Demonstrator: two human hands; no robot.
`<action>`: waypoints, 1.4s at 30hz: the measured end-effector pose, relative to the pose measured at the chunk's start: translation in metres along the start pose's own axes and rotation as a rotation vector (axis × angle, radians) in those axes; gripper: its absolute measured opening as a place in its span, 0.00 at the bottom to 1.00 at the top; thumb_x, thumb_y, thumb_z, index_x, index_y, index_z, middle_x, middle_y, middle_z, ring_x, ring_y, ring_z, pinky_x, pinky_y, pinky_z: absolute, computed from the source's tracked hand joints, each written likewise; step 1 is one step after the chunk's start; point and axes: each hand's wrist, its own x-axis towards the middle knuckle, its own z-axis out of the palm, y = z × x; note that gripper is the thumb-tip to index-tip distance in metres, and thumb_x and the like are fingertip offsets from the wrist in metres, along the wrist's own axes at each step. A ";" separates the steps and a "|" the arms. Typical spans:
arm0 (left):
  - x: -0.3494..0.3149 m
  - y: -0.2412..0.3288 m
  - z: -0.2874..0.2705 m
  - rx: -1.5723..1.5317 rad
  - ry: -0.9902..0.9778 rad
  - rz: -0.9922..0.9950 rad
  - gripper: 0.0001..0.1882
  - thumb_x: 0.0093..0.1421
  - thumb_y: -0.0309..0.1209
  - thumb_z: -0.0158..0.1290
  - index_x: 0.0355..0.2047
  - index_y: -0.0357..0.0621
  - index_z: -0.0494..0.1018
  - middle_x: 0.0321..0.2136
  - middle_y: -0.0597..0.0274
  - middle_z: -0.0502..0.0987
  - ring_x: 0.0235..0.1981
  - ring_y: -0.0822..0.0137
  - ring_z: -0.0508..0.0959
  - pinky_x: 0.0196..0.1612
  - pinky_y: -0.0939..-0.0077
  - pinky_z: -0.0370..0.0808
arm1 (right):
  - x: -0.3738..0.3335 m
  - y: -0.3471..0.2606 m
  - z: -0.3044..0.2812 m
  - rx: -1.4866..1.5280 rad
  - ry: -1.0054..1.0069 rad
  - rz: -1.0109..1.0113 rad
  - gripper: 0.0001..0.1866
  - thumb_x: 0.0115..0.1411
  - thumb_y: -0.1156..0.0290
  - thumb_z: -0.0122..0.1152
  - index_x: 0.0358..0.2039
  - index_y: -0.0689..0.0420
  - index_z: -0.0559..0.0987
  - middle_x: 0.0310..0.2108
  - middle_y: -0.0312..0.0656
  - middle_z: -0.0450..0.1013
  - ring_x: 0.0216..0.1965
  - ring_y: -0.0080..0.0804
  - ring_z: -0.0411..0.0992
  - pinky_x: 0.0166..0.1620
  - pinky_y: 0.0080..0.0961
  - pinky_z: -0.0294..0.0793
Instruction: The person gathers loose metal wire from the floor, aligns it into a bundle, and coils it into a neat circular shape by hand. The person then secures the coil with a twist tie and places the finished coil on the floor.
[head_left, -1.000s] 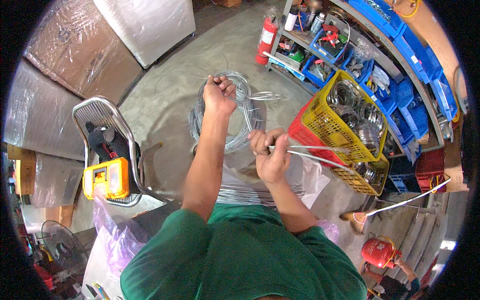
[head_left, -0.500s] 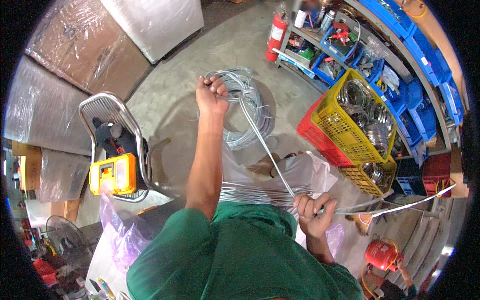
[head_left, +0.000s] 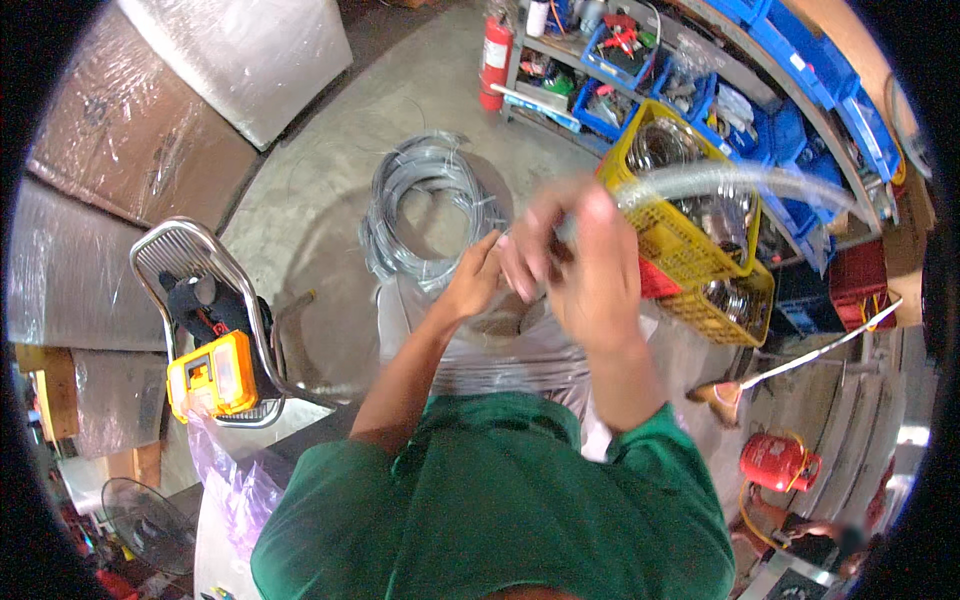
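Note:
A silvery bundle of wire is blurred by motion and arcs to the right from my right hand. That hand, smeared too, is raised with its fingers curled around the bundle. Just left of it and lower, my left hand is closed, its fingertips on a short visible bit of the same wire; the stretch between the hands is mostly hidden behind my right fingers. A large coil of grey wire lies on the floor beyond my hands. More grey strands stretch across in front of my green shirt.
Yellow crates of coiled metal stand to the right, beside a shelf with blue bins. A fire extinguisher is at the far side. To the left are a metal chair, a yellow case and wrapped boxes. A broom and red gas cylinder are at right.
My right hand has risen and swung inward with the wire bundle. My left hand has come down toward it, so both are close together. The view has shifted slightly.

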 end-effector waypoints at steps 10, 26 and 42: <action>-0.057 0.023 0.009 -0.682 -0.253 -0.020 0.29 0.71 0.52 0.36 0.29 0.38 0.72 0.12 0.73 0.56 0.13 0.75 0.55 0.21 0.76 0.56 | 0.126 0.068 -0.069 -0.140 0.041 0.351 0.22 0.73 0.56 0.42 0.45 0.64 0.75 0.19 0.32 0.63 0.20 0.29 0.71 0.28 0.31 0.75; 0.009 -0.036 -0.014 -0.809 0.402 -0.375 0.14 0.71 0.40 0.44 0.33 0.44 0.67 0.18 0.68 0.66 0.20 0.61 0.76 0.33 0.63 0.78 | 0.069 -0.012 -0.027 0.332 0.126 0.116 0.21 0.73 0.55 0.41 0.42 0.60 0.74 0.16 0.28 0.51 0.15 0.19 0.48 0.19 0.20 0.50; 0.019 0.020 -0.013 -0.746 0.556 0.320 0.18 0.73 0.43 0.38 0.30 0.46 0.62 0.18 0.71 0.57 0.21 0.74 0.58 0.28 0.74 0.61 | 0.002 0.001 -0.036 0.729 -0.065 -0.295 0.26 0.71 0.48 0.38 0.42 0.58 0.76 0.17 0.30 0.53 0.21 0.24 0.54 0.34 0.30 0.58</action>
